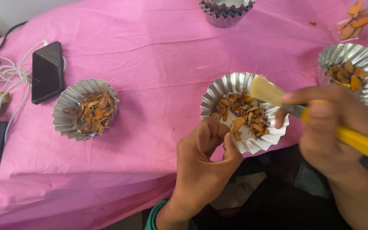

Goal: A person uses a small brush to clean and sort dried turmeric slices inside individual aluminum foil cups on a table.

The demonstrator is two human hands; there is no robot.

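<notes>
The left hand (203, 159) pinches the near rim of a fluted foil cup (243, 111) that sits at the near edge of the pink-covered surface (150, 51). The cup holds dried orange-brown slices (244, 115). The right hand (333, 127) is clenched around the yellow handle of a flat brush (320, 115), whose pale bristles rest over the cup's rim at about 1 o'clock.

Risks, as judged: the cup overhangs the surface's near edge, so a firm brush stroke or a slackened pinch could tip it and spill slices into the lap below. The thin foil wall could also crumple under the fingers. The brush is blurred, so its contact with the slices cannot be confirmed.

Other items: a second filled foil cup (86, 109) lies at 9 o'clock from the held one, and a third (354, 74) at 2 o'clock. A stack of empty cups (225, 10) stands at 12 o'clock. A clear plastic bag of orange pieces (356, 21) lies at the far right corner; no label is legible. A black phone (47, 71) with white cables (5, 76) lies at the far left.
</notes>
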